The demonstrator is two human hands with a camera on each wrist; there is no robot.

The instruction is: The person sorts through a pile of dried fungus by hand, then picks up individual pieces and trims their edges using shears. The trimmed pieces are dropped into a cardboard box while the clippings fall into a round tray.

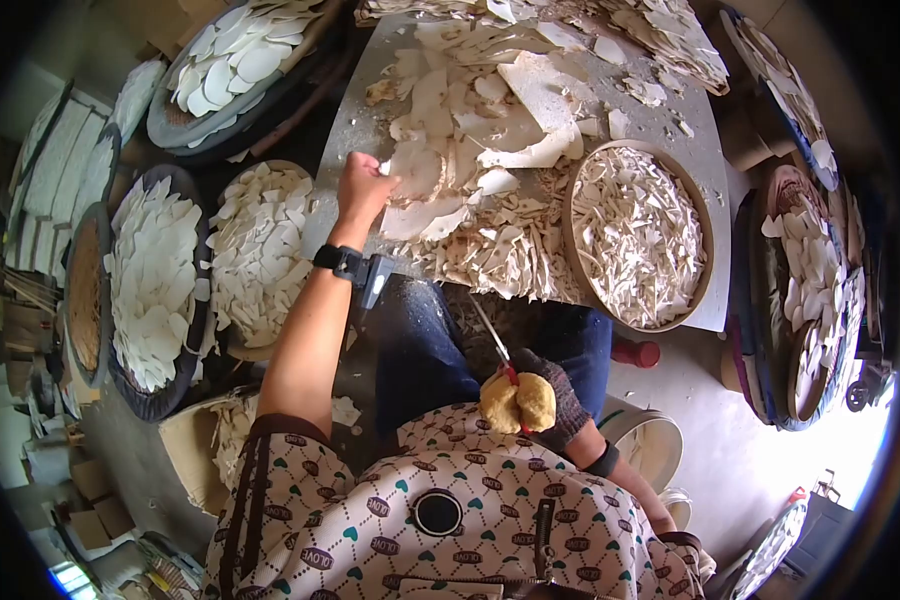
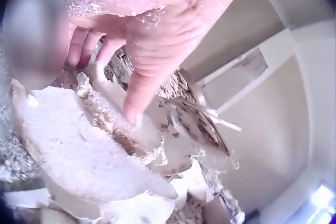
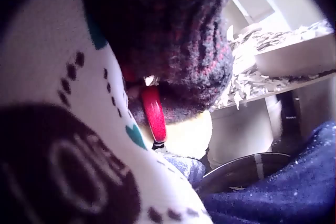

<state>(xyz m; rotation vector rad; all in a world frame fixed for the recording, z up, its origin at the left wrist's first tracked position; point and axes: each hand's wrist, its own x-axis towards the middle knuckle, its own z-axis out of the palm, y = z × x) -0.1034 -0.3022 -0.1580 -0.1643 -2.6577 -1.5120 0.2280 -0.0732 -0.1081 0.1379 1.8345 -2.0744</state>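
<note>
Yellow padding [image 1: 538, 400] noted on the scissors [image 1: 512, 375] your gloved right hand [image 1: 567, 402] grips (presumably against soreness); your left hand [image 1: 364, 191] pinches a pale slice [image 1: 417, 175]

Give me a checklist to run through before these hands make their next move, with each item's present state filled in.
1. Left hand at a pale slice: ok, touching it.
2. Left hand's grip secure: cannot tell, some fingertips are hidden.
3. Scissors in the right hand: ok, held by the red, yellow-padded handles.
4. Scissors clear of the left hand: ok, well apart, over the lap and pointing towards the table.
5. Both hands covered: not ok, the right wears a knitted glove but the left is bare.
6. Room in the round tray: not ok, I'd say; cut strips already spread to its rim.
</note>
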